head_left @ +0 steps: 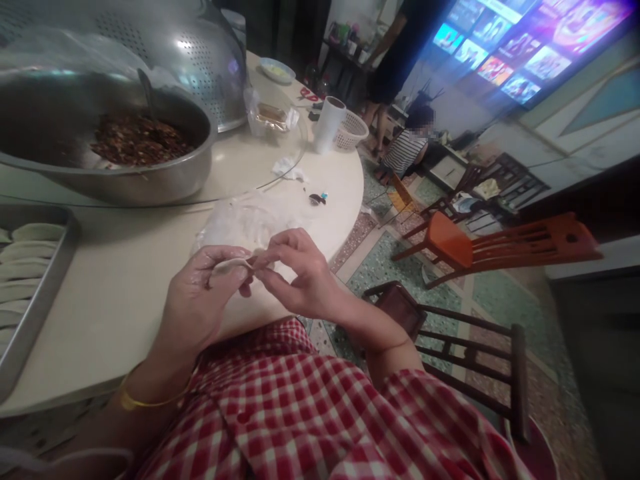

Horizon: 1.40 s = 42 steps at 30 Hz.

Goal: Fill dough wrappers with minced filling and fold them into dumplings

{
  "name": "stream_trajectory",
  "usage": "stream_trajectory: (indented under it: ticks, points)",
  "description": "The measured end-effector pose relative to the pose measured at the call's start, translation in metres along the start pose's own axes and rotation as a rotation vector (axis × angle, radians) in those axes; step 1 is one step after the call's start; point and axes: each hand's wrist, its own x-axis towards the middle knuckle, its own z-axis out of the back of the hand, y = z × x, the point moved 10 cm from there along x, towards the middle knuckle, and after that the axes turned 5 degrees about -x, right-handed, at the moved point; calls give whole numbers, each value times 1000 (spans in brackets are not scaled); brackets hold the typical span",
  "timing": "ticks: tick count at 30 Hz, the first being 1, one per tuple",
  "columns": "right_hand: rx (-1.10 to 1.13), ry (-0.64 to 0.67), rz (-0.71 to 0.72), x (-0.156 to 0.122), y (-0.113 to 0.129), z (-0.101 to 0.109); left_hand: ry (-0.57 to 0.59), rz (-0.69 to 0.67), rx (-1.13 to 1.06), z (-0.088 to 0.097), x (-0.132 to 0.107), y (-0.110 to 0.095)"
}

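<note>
My left hand (197,300) cups a pale dumpling (231,265), its fingers curled round it. My right hand (295,270) pinches the dumpling's edge between thumb and fingers. Both hands hover over the near edge of the round cream table (120,287). Just beyond them lies a clear plastic bag with dough wrappers (250,220). A large steel bowl (110,180) of dark red-brown filling with a spoon handle in it stands at the far left. A steel tray (35,300) at the left edge holds several folded dumplings in a row.
A perforated steel colander (210,60) leans behind the bowl. A white cup (329,123), small white basket (350,130), crumpled tissue (289,168) and plate (277,70) sit farther back. Wooden chairs (500,247) stand on the tiled floor to the right. One person stands and another sits near a lit screen (525,47).
</note>
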Motion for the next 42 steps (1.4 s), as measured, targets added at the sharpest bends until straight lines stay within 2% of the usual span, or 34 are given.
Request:
stream_trajectory:
  ticks: [4,6,11,13,17,22,25,32,42]
  points:
    - [10,-35,102,-2,13,4,28,-16,27,-4,-1,-1]
    - [46,-69,106,-4,14,9,28,-7,32,-4,-1,0]
    - [82,-166,-73,-4,-10,21,5,-7,44,-1,-1,1]
    - [148,-105,-184,-3,-25,15,13,-12,51,0,-1,1]
    - [317,97,-424,-5,-51,-9,62,-34,93,0,-4,4]
    - [451,259,-610,-12,-65,-27,163,-48,179,-8,-4,8]
    - [472,299,-570,-11,-59,-31,173,-46,181,-9,-3,9]
    - [332,231,-291,-5,-37,-23,169,12,146,-7,-1,14]
    - [241,145,-148,-5,-20,-9,114,51,124,-6,-3,15]
